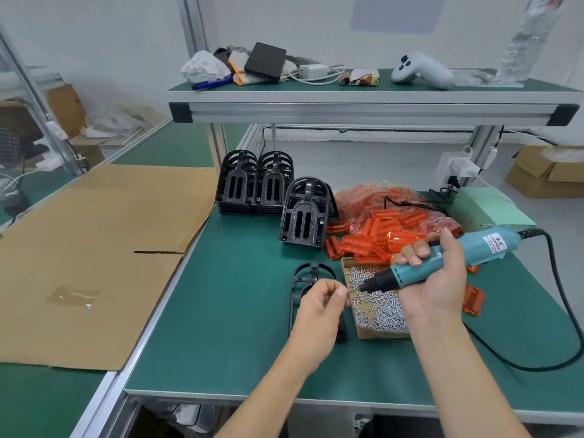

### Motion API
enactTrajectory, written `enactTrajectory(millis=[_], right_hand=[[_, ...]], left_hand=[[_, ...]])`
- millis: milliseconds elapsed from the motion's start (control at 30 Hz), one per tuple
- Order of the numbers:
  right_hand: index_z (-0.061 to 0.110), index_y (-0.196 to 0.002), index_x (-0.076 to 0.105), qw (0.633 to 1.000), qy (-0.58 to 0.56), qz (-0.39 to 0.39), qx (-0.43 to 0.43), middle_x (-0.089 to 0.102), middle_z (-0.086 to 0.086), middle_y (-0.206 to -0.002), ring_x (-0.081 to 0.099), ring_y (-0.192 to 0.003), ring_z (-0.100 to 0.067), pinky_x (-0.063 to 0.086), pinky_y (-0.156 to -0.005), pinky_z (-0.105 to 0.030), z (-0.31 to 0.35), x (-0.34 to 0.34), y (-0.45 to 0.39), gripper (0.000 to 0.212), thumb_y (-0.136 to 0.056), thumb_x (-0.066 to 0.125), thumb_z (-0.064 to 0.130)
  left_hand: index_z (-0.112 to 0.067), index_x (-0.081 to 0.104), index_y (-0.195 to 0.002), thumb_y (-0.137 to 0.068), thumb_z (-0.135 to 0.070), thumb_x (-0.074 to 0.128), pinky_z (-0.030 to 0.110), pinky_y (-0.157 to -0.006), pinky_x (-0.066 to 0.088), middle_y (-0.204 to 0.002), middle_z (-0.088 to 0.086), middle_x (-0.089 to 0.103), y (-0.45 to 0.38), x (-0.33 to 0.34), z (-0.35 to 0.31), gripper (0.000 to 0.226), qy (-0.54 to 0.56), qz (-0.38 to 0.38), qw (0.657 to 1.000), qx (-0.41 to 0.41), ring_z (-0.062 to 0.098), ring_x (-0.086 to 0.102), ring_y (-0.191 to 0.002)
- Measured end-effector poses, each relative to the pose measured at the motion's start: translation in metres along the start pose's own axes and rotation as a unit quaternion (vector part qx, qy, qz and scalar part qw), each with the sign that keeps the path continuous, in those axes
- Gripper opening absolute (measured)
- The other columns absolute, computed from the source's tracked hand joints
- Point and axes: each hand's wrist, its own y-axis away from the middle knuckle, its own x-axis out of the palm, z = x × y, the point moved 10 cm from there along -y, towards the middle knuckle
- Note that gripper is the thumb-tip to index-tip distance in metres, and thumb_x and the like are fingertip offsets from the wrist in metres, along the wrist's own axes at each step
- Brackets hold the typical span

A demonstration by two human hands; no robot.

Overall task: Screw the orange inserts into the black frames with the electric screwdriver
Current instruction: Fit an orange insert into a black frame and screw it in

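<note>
My right hand (436, 276) grips a teal electric screwdriver (448, 257), its black tip pointing left over a cardboard box of small silver screws (379, 308). My left hand (319, 306) pinches a small screw at the bit's tip (350, 291). Under my left hand a black frame (305, 279) lies flat on the green mat, partly hidden. Loose orange inserts (373, 241) are heaped behind the screw box, with one more insert (473, 300) to the right of my right hand. Stacks of black frames (252, 184) stand further back, and one stack (305, 216) is nearer.
The screwdriver's black cable (565, 298) loops across the mat on the right. A green box (486, 210) sits at the back right. Flattened cardboard (94, 254) covers the left bench. An overhead shelf (347, 105) carries a controller, a charger and other items.
</note>
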Motion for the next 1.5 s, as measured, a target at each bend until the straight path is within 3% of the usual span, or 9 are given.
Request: enactTrajectory(millis=[167,433,600,767,867,1000,1200,1333,1500], right_hand=[[0.023,-0.081,0.056,1.0,0.003,-0.004,-0.001,0.046,0.007,-0.064,0.04,-0.054,-0.008,0.04,-0.059,-0.024,-0.001,0.001,0.0,0.023,-0.101,0.062,0.032],[0.022,-0.081,0.057,1.0,0.005,-0.002,-0.003,0.047,0.007,-0.064,0.041,-0.054,-0.009,0.041,-0.058,-0.024,-0.004,0.0,0.001,0.023,-0.101,0.063,0.032],[0.023,-0.079,0.06,1.0,0.013,0.017,-0.008,0.047,0.006,-0.063,0.042,-0.053,-0.009,0.043,-0.057,-0.024,-0.007,0.004,0.002,0.023,-0.1,0.064,0.032],[0.023,-0.075,0.063,0.999,0.033,0.026,-0.01,0.048,0.006,-0.062,0.043,-0.052,-0.008,0.041,-0.056,-0.023,-0.009,0.014,0.004,0.026,-0.1,0.064,0.03],[0.02,-0.078,0.061,0.997,0.067,0.039,-0.003,0.05,0.003,-0.061,0.044,-0.05,-0.01,0.042,-0.053,-0.023,-0.021,0.022,0.01,0.021,-0.097,0.068,0.026],[0.017,-0.079,0.06,0.988,0.136,0.072,-0.011,0.05,-0.004,-0.06,0.044,-0.048,-0.015,0.042,-0.051,-0.027,-0.046,0.034,0.021,0.019,-0.094,0.071,0.019],[0.031,-0.074,0.064,0.95,0.279,0.127,-0.065,0.051,-0.006,-0.058,0.043,-0.046,-0.018,0.04,-0.048,-0.029,-0.072,0.046,0.036,0.019,-0.087,0.074,0.023],[0.03,-0.073,0.063,0.926,0.34,0.148,-0.07,0.053,-0.005,-0.059,0.046,-0.05,-0.018,0.042,-0.049,-0.03,-0.081,0.047,0.04,0.02,-0.089,0.074,0.029],[0.029,-0.071,0.062,0.926,0.342,0.147,-0.063,0.053,-0.006,-0.058,0.044,-0.048,-0.019,0.043,-0.05,-0.029,-0.084,0.048,0.037,0.02,-0.087,0.073,0.03]], left_hand=[[-0.035,0.061,-0.087,-0.095,-0.053,0.051,0.034,-0.064,0.037,-0.078,-0.003,0.054,0.0,-0.001,0.004,0.023,-0.016,0.004,1.0,0.001,0.017,0.04,-0.069],[-0.034,0.06,-0.084,-0.093,-0.058,0.047,0.028,-0.063,0.04,-0.076,-0.008,0.055,0.001,-0.004,0.009,0.029,-0.039,-0.002,0.999,-0.008,0.009,0.043,-0.068],[-0.029,0.059,-0.085,-0.102,-0.047,0.047,0.031,-0.066,0.041,-0.078,-0.008,0.057,0.001,-0.005,0.011,0.028,-0.038,-0.001,0.999,-0.015,0.008,0.045,-0.071],[-0.035,0.062,-0.089,-0.1,-0.042,0.056,0.017,-0.057,0.04,-0.066,-0.017,0.054,0.006,-0.017,0.002,0.014,-0.102,0.005,0.995,0.017,0.001,0.042,-0.058],[-0.038,0.064,-0.091,-0.096,-0.033,0.065,0.013,-0.066,0.042,-0.078,-0.021,0.062,0.008,-0.033,-0.007,0.008,-0.185,-0.001,0.981,0.061,0.001,0.053,-0.07],[-0.032,0.065,-0.087,-0.092,-0.025,0.072,0.032,-0.088,0.044,-0.09,-0.018,0.064,0.012,-0.048,-0.016,0.011,-0.324,-0.022,0.934,0.146,0.008,0.056,-0.096],[-0.031,0.074,-0.085,-0.082,-0.033,0.079,0.031,-0.089,0.027,-0.09,-0.019,0.057,0.018,-0.051,-0.002,0.006,-0.444,-0.065,0.873,0.194,0.015,0.046,-0.104],[-0.031,0.077,-0.086,-0.082,-0.034,0.08,0.031,-0.089,0.027,-0.089,-0.017,0.056,0.017,-0.052,0.009,0.006,-0.45,-0.082,0.871,0.179,0.016,0.048,-0.104],[-0.032,0.077,-0.086,-0.084,-0.035,0.077,0.031,-0.088,0.027,-0.088,-0.021,0.054,0.016,-0.054,0.015,0.004,-0.423,-0.08,0.888,0.159,0.011,0.045,-0.104]])
